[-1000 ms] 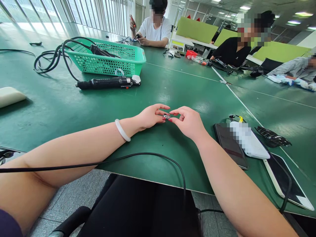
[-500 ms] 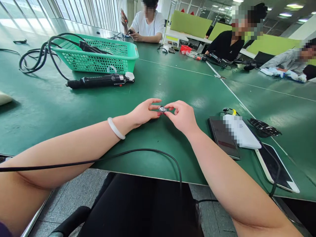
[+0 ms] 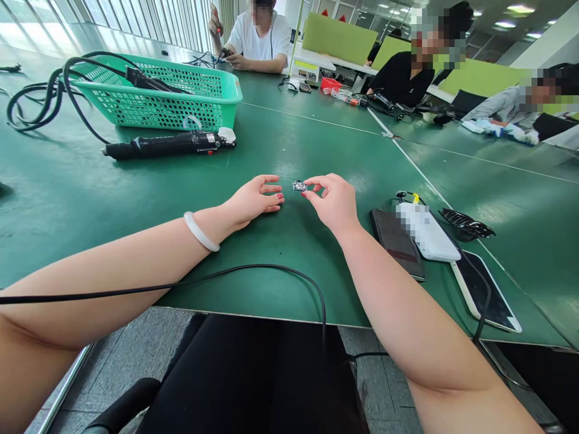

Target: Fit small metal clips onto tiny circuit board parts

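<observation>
Between the thumb and forefinger of my right hand [image 3: 335, 202] is a small part with a black, white and silver pattern [image 3: 299, 186]. It looks like a little circuit board, but it is too small to be sure. My left hand [image 3: 257, 201] is just left of it, empty, fingers apart and slightly bent, not touching the part. A white bangle [image 3: 201, 232] circles my left wrist. Both hands are just above the green table [image 3: 280, 247].
A black electric screwdriver [image 3: 167, 144] lies before a green basket [image 3: 158, 111] holding cables. At right are a dark phone [image 3: 398, 244], a white power bank [image 3: 427, 232], a white-framed phone [image 3: 486, 292] and a black crinkled item [image 3: 467, 223]. A black cable [image 3: 253, 266] crosses near the edge. Several people sit beyond.
My left fingers have let go of the small part and drawn back to the left. My right hand keeps it pinched. The whole view has shifted slightly.
</observation>
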Motion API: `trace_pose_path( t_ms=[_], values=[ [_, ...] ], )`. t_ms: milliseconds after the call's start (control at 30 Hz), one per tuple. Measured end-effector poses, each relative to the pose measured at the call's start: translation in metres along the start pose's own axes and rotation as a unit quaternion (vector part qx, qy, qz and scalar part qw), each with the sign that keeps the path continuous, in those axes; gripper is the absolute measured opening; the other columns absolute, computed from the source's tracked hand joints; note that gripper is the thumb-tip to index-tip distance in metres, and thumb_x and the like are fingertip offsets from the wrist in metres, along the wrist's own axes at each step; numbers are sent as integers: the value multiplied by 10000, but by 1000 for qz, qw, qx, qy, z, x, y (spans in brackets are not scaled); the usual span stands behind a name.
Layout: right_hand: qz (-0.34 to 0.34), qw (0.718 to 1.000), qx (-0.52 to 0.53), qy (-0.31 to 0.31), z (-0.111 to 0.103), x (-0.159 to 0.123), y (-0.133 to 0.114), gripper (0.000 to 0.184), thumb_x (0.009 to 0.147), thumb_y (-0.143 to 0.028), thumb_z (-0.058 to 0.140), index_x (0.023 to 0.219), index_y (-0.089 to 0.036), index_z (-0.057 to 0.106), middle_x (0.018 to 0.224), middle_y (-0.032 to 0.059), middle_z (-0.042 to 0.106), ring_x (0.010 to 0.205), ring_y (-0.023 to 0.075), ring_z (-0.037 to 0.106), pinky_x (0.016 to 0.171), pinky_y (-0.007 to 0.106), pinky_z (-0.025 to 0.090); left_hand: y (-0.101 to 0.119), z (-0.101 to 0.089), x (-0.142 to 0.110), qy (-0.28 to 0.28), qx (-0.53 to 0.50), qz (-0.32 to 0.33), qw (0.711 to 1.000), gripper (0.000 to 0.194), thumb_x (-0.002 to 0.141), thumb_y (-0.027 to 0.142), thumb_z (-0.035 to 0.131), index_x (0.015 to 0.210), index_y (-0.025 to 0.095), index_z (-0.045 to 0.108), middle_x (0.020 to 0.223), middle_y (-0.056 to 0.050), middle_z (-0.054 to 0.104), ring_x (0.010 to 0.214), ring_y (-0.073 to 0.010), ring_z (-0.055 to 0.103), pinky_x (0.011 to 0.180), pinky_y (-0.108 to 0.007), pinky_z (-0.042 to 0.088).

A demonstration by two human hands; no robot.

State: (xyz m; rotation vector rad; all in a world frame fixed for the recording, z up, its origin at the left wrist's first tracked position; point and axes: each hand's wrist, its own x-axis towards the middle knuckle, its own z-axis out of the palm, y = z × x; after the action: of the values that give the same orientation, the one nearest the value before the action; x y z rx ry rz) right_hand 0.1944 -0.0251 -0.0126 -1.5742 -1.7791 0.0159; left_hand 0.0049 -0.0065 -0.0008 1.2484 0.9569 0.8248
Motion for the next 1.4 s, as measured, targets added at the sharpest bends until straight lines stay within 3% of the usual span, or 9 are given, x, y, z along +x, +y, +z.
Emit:
trace_pose_path(
  t_ms=[200,433,633,800,933,1067,1133,1267,1400],
  values=[
    [5,1000,11,-1,1,-3,-7,174,762,-258,631,919,-216,695,808,16,616,688,139,516,650,281,387,2,1,-2,-8,-27,-7,1000,506,745,67,634,1220,148,477,1302,-160,503,987,-182,620,921,-364,465],
    [-14,997,60,-54,15,-12,-36,125,745,-242,637,853,-214,695,774,-1,616,674,128,519,639,268,398,3,7,-5,-39,-210,-62,975,276,819,50,497,1085,71,567,967,-114,652,851,-147,631,932,-354,447],
    [-37,992,98,-70,16,-15,-44,139,753,-266,660,882,-223,692,768,-8,598,646,110,498,617,252,396,11,4,-8,19,-147,-81,986,224,837,-17,373,915,68,565,818,-105,640,734,-132,639,834,-314,501],
    [-39,991,106,-66,12,-14,-31,201,771,-290,653,960,-225,674,769,-13,589,576,97,444,609,259,395,32,-39,-21,86,102,-34,991,185,858,58,402,1003,105,506,855,-100,637,688,-143,645,779,-326,519],
    [-7,991,120,-52,10,-9,-17,196,767,-305,652,942,-219,674,755,-15,590,575,101,439,645,270,409,32,-100,-43,142,393,-21,908,198,885,153,366,1034,142,495,882,-86,638,694,-156,619,698,-300,497],
    [16,990,133,-45,10,-7,-12,204,766,-317,647,940,-214,671,761,-15,596,579,100,445,658,275,415,28,-149,-64,142,627,-29,765,222,861,178,391,1044,165,515,866,-36,663,766,-149,595,770,-262,426],
    [20,990,133,-49,10,-7,-12,200,770,-318,639,941,-219,670,766,-14,598,578,100,447,656,278,416,27,-162,-71,140,679,-29,720,229,862,229,423,1062,193,528,848,-4,673,809,-155,579,756,-235,393],
    [20,990,129,-59,11,-8,-14,199,773,-319,632,943,-222,670,771,-14,596,573,97,446,642,276,415,28,-174,-77,115,726,-18,678,235,845,244,452,1041,225,581,925,14,684,793,-152,547,703,-203,347],
    [23,990,126,-60,11,-9,-13,186,777,-310,621,933,-224,673,759,-15,592,569,98,445,645,280,419,27,-177,-77,101,737,12,668,267,837,258,469,1047,227,630,975,-3,689,810,-171,556,704,-208,339]
  ],
)
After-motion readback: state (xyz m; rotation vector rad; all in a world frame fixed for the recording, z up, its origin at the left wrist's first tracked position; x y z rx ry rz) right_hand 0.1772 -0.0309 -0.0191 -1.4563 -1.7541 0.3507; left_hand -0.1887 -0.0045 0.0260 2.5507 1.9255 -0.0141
